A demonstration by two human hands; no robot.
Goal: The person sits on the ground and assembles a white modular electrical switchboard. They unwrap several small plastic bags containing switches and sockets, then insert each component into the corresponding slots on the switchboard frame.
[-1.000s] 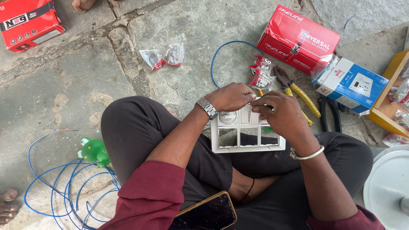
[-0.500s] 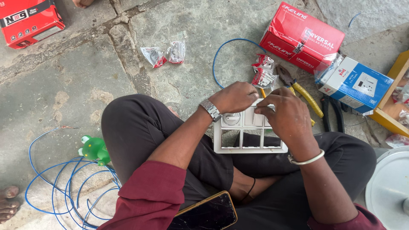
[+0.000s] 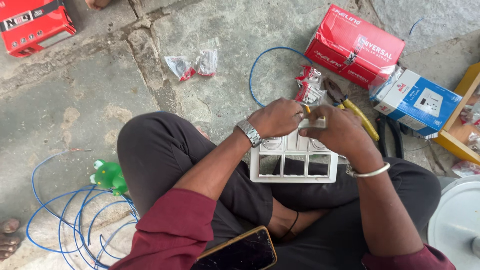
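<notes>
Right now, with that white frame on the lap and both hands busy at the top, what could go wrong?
1. The white plastic switch frame only rests on the crossed legs, so it might tip or slide as the left hand and right hand press on it.
2. The black phone with an orange edge lies on the thigh and could slip onto the stone floor.
3. The loose blue wire coil could snag a foot.

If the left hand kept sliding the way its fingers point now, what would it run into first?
Most likely the right hand: the left hand points across the white switch plate toward it, and they look nearly touching. Depth is unclear.
</notes>
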